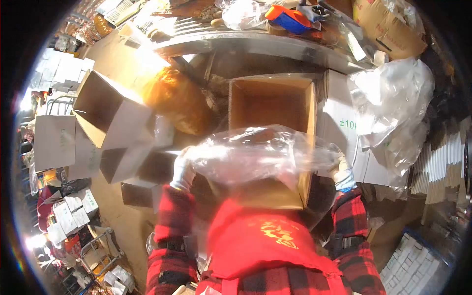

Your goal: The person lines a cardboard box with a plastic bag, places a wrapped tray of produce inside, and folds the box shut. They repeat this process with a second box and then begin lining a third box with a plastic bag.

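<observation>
A clear plastic bag (255,152) is stretched sideways between my two gloved hands, above a cardboard box (273,98) whose top is open. My left hand (183,169) is closed on the bag's left end, and my right hand (342,169) grips its right end. The white gloves hide most of the fingers. Through the film, part of the box's near side shows. Brown cardboard lines the inside of the box, and the bag covers its middle and near part from view.
An orange bag (179,101) lies left of the box, with open cartons (110,108) beyond it. White cardboard (339,113) and crumpled clear plastic (393,98) are on the right. A metal-edged table (265,44) holds a blue and orange item (289,19).
</observation>
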A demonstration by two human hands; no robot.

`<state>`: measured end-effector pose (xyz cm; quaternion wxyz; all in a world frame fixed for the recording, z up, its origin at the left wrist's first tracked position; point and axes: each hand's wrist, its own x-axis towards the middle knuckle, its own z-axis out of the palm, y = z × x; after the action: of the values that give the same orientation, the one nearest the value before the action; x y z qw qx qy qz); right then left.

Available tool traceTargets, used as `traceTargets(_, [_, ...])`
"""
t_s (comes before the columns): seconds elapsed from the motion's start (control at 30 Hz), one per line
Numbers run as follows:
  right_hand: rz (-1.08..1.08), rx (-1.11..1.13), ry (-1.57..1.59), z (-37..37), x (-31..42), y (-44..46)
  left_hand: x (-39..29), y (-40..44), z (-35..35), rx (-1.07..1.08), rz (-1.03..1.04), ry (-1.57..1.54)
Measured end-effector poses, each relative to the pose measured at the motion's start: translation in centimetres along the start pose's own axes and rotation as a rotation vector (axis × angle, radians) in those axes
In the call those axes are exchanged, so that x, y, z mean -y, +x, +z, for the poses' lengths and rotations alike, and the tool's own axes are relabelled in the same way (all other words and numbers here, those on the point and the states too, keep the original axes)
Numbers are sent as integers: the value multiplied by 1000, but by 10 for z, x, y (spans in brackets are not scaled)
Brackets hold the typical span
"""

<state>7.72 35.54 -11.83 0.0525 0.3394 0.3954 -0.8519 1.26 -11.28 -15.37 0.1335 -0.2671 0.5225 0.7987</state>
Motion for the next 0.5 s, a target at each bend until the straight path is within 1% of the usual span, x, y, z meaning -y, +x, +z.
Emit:
traceTargets(0.03, [-25, -36, -28, 0, 5, 1, -4, 11, 3, -8, 9, -69])
traceTargets(0.07, [-29, -37, -35, 0, 11, 5, -8, 22, 2, 36, -1, -66])
traceTargets(0.1, [-77, -7, -275, 0, 18, 11, -12, 34, 0, 82, -11, -61])
traceTargets(0.13, [-127, 21, -514, -1, 27, 19, -26, 37, 11, 113, -7, 22])
traceTargets(0.17, [-135, 15, -517, -27, 31, 44, -37, 37, 25, -23, 10, 70])
traceTargets(0.23, [-190, -209, -433, -94, 33, 111, -46, 55, 35, -14, 3, 123])
traceTargets(0.27, [-229, -310, -501, -72, 50, 110, -49, 65, 41, -5, 2, 117])
traceTargets(0.33, [-227, -460, -636, 20, 84, 87, -54, 84, 55, 91, 48, 264])
traceTargets(0.37, [-216, -481, -663, 62, 98, 83, -56, 92, 70, 99, 108, 302])
traceTargets(0.43, [-166, -440, -649, 82, 100, 102, -50, 121, 104, 256, 100, 62])
traceTargets(0.47, [-81, -80, -536, 14, 83, 184, -48, 128, 126, 222, 55, 48])
traceTargets(0.5, [50, 261, -416, -50, 67, 263, -45, 134, 144, 185, 5, 35])
